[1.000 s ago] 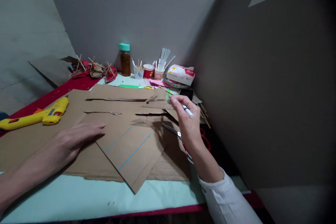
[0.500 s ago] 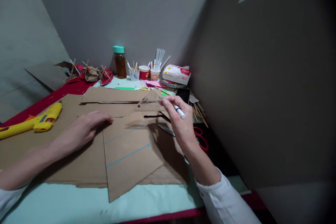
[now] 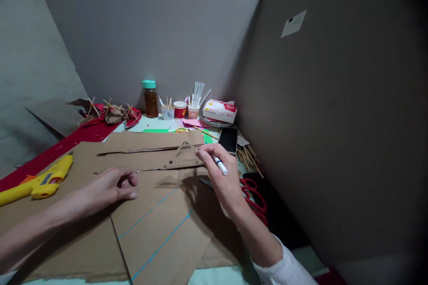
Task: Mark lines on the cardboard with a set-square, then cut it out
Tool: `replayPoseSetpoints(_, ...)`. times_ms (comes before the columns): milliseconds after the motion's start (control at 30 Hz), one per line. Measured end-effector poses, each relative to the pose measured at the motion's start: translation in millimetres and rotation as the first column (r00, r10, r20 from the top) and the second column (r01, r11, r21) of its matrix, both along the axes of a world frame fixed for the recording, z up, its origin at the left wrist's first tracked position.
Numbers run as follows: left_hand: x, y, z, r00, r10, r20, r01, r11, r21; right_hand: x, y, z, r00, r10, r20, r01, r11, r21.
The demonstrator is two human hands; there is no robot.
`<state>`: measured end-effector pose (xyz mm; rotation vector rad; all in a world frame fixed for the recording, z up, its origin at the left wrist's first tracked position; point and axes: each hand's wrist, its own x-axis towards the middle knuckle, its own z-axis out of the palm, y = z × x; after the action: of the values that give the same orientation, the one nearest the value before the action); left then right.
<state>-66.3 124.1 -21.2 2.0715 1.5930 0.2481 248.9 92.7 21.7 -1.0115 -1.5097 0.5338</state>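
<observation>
My right hand [image 3: 219, 171] holds a white marker pen [image 3: 220, 165] with a blue band. Between its thumb and fingertips it also pinches a clear set square [image 3: 185, 153], raised over the cardboard. My left hand [image 3: 115, 185] is open, thumb apart from its loosely bent fingers, at the left edge of a cardboard piece [image 3: 157, 231]. I cannot tell whether it touches the piece. Two slanting blue lines run across that piece. Red-handled scissors [image 3: 249, 187] lie beyond my right wrist, which partly covers them.
A yellow glue gun [image 3: 50, 180] lies on the large cardboard sheet [image 3: 80, 254] at left. Along the back stand a bottle [image 3: 150, 100], paper cups [image 3: 180, 110] and a tissue pack [image 3: 220, 111]. A phone [image 3: 228, 140] and wooden sticks [image 3: 249, 158] lie at right.
My view has tilted up. The lined cardboard has turned and come nearer to me. My left hand's thumb and fingers have spread apart. The pen and set square stay in my right hand.
</observation>
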Motion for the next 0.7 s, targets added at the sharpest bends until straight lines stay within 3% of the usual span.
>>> replayPoseSetpoints(100, -4.1, -13.1, 7.8, 0.999, 0.054, -0.009, -0.053, 0.996, 0.077, -0.8, -1.0, 0.1, 1.0, 0.002, -0.007, -0.002, 1.0, -0.007)
replayPoseSetpoints(200, 5.6, -33.0, 24.1, 0.999, 0.036, 0.015, -0.039, 0.96, 0.276, -0.8, -1.7, -0.3, 1.0, 0.006, -0.014, -0.006, 1.0, -0.015)
replayPoseSetpoints(333, 41.2, -49.8, 32.1, 0.943, -0.331, 0.014, 0.289, 0.842, 0.456, -0.5, -1.6, -1.6, 1.0, 0.012, -0.022, -0.012, 1.0, -0.021)
replayPoseSetpoints(400, 61.0, -49.9, 24.9, 0.857, -0.515, -0.03, 0.462, 0.74, 0.488, -0.1, -1.1, -2.0, 0.999, 0.008, -0.031, -0.008, 1.0, -0.023)
replayPoseSetpoints(467, 74.8, -47.2, 14.2, 0.782, -0.618, -0.087, 0.573, 0.656, 0.492, 0.7, -0.5, -1.9, 0.999, 0.0, -0.044, -0.002, 1.0, -0.025)
replayPoseSetpoints(567, 77.4, -46.0, 2.5, 0.758, -0.63, -0.167, 0.621, 0.621, 0.479, 1.6, 0.4, -1.7, 0.998, -0.004, -0.063, 0.001, 0.999, -0.036)
replayPoseSetpoints(700, 57.9, -53.3, 4.3, 0.822, -0.513, -0.246, 0.562, 0.661, 0.497, -0.2, -0.4, -1.9, 0.996, 0.02, -0.084, -0.024, 0.998, -0.056)
